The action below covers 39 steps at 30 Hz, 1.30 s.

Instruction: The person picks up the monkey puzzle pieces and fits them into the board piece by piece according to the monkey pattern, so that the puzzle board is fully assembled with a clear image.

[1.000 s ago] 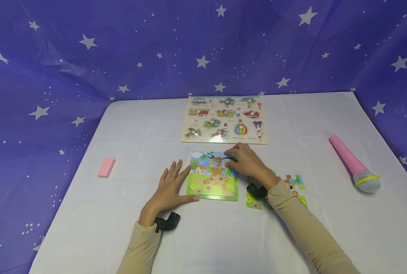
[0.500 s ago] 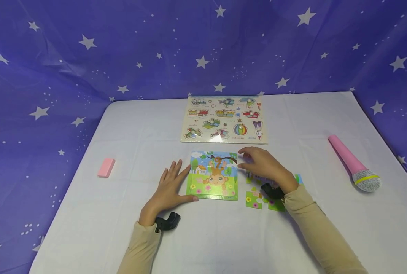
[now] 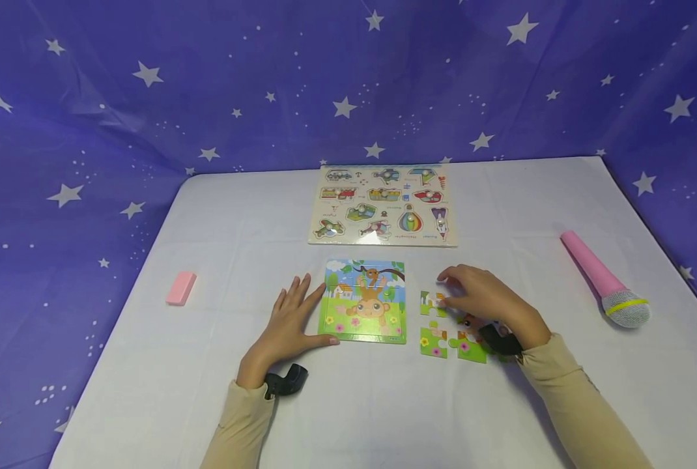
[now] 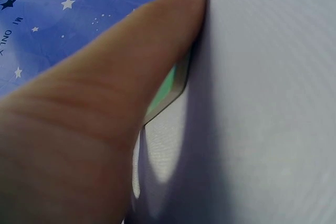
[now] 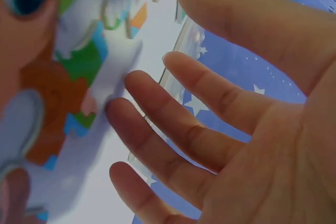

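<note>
A square monkey jigsaw board (image 3: 363,301) lies in the middle of the table in the head view. My left hand (image 3: 290,318) rests along its left side with fingers spread, thumb at the near left corner; in the left wrist view the thumb (image 4: 152,35) lies against the board's edge. To the right, my right hand (image 3: 483,296) hovers above loose jigsaw pieces (image 3: 434,340), partly hiding them. Its thumb overlaps a piece with a house picture (image 3: 428,302). In the right wrist view the fingers (image 5: 178,124) are loosely spread, with nothing between them.
Behind the monkey board lies a larger wooden vehicle peg puzzle (image 3: 384,205). A pink toy microphone (image 3: 603,280) is at the right, and a pink block (image 3: 181,288) at the left. A purple star-patterned cloth (image 3: 266,65) hangs behind the white table.
My right hand has moved from the monkey board's upper right corner, rightward and toward the near side, to above the loose pieces. The left hand keeps its place.
</note>
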Each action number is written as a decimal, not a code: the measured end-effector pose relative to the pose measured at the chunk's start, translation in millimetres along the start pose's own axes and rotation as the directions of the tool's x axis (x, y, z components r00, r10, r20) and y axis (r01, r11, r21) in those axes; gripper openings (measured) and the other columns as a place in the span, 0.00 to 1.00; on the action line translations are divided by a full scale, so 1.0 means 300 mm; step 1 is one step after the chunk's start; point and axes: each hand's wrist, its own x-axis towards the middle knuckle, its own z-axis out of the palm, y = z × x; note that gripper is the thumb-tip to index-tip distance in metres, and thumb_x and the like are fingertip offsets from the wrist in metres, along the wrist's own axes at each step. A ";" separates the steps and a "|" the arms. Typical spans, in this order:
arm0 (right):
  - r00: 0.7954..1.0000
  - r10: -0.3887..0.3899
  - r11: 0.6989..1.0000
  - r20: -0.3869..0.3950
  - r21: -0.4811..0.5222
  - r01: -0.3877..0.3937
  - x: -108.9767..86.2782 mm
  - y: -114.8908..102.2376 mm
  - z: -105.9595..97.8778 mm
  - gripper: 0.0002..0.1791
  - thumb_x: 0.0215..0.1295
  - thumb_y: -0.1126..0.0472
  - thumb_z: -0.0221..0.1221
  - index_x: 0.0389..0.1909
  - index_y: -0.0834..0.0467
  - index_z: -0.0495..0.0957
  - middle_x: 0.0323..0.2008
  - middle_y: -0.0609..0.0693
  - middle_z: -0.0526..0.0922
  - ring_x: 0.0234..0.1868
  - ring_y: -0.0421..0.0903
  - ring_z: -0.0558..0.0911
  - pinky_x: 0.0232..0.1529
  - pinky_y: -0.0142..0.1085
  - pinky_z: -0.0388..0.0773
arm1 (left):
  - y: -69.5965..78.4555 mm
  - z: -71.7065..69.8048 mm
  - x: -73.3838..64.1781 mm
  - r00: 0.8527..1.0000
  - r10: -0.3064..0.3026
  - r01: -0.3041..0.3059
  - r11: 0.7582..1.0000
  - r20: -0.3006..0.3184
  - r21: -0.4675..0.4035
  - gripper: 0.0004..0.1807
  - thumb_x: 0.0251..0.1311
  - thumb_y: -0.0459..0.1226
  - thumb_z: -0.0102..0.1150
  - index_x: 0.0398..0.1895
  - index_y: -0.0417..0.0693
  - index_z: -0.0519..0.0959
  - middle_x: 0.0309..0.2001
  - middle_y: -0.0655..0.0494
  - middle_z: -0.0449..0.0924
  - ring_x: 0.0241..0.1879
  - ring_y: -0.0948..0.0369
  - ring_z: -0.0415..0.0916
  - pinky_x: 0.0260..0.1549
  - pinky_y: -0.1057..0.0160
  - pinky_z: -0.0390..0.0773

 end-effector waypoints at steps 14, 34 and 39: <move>0.996 -0.052 0.998 -0.074 -0.043 0.049 -0.038 0.002 0.051 0.20 0.48 0.52 0.67 0.42 0.56 0.78 0.44 0.53 0.74 0.44 0.50 0.72 0.43 0.46 0.71 | -0.003 0.003 -0.001 1.000 0.010 -0.010 1.000 -0.012 -0.005 0.55 0.38 0.60 0.66 0.70 0.54 0.52 0.73 0.47 0.38 0.72 0.49 0.31 0.68 0.46 0.34; 0.993 -0.023 0.994 -0.119 0.104 0.036 -0.045 -0.005 0.081 0.21 0.47 0.61 0.67 0.42 0.59 0.71 0.42 0.54 0.74 0.46 0.51 0.69 0.48 0.47 0.69 | -0.005 0.004 0.000 1.000 0.013 -0.014 1.000 -0.013 -0.004 0.54 0.38 0.60 0.65 0.70 0.54 0.52 0.73 0.48 0.38 0.72 0.49 0.31 0.68 0.45 0.34; 0.995 -0.002 0.989 -0.103 0.145 0.016 -0.040 -0.006 0.084 0.19 0.50 0.62 0.65 0.42 0.58 0.70 0.39 0.53 0.77 0.42 0.49 0.75 0.44 0.44 0.73 | -0.003 0.000 -0.001 1.000 0.008 -0.009 1.000 -0.012 -0.008 0.54 0.38 0.60 0.66 0.70 0.54 0.52 0.73 0.48 0.38 0.72 0.49 0.31 0.68 0.46 0.34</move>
